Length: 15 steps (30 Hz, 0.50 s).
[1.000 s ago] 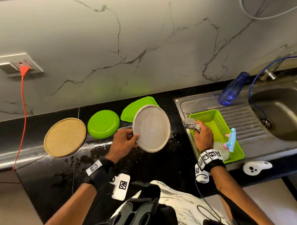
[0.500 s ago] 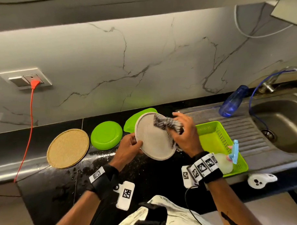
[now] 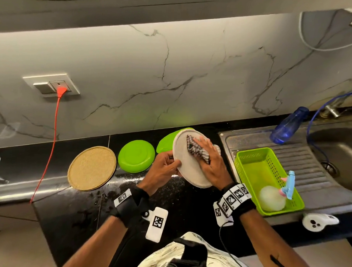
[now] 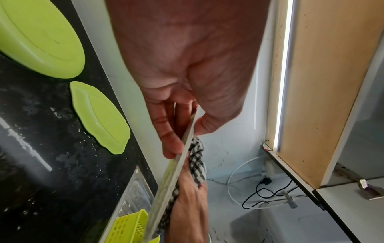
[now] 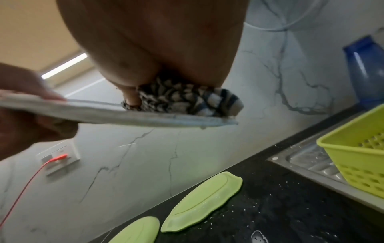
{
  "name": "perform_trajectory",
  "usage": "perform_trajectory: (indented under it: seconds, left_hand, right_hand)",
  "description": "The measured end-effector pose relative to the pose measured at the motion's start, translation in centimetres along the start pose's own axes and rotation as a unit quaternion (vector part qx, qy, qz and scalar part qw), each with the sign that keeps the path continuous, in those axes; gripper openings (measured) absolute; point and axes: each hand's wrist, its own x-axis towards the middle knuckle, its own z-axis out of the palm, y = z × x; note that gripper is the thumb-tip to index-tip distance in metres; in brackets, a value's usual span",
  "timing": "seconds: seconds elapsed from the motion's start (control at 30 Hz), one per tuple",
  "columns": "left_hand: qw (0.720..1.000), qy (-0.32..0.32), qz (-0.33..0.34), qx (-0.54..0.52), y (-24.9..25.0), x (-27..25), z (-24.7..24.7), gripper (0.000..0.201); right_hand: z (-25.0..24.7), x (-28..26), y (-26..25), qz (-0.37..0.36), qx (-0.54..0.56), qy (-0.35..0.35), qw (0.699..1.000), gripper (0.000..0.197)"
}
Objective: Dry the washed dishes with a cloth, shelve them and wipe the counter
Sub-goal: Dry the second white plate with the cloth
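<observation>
We've got the grey plate (image 3: pixel 187 163) up off the counter, just left of the green basket (image 3: pixel 267 176); left hand (image 3: pixel 163 170) pinches its rim, right hand (image 3: pixel 211 161) presses the checked cloth (image 3: pixel 196 151) flat on it

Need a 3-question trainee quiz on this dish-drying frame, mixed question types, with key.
1. True or false: the left hand grips the grey plate by its rim, holding it off the counter.
2. What does the right hand press against the plate's face?
A. a sponge
B. the checked cloth
C. the spray bottle
3. Fill in: the spray bottle lies inside the green ____ on the sink drainboard.

Key
1. True: thumb on one face, fingers behind, seen edge-on in the left wrist view.
2. B
3. basket
</observation>
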Motion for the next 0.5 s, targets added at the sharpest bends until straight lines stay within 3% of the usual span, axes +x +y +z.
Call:
perform_trajectory:
  seconds: [0.1, 0.23, 0.33, 0.5]
  left_hand:
    - [1.000, 0.001, 0.004, -0.006, 0.3, 0.0, -0.1, 0.020]
    - [1.000, -0.003, 0.013, -0.021, 1.2, 0.2, -1.3, 0.020]
    - [0.999, -0.031, 0.025, -0.013, 2.0, 0.1, -2.0, 0.021]
    - [0.998, -0.046, 0.038, 0.030, 2.4, 0.1, -2.3, 0.020]
  right_hand:
    - [0.7, -0.4, -1.4, 0.019, 0.011, -0.006, 1.000, 0.055]
    - [2.3, -3.0, -5.6, -0.024, 0.103, -0.074, 0.992, 0.060]
    - [2.0, -2.4, -6.9, -0.048, 0.146, -0.076, 0.985, 0.060]
    - [0.3, 2.0, -6.3, -0.140, 0.079, -0.058, 0.985, 0.069]
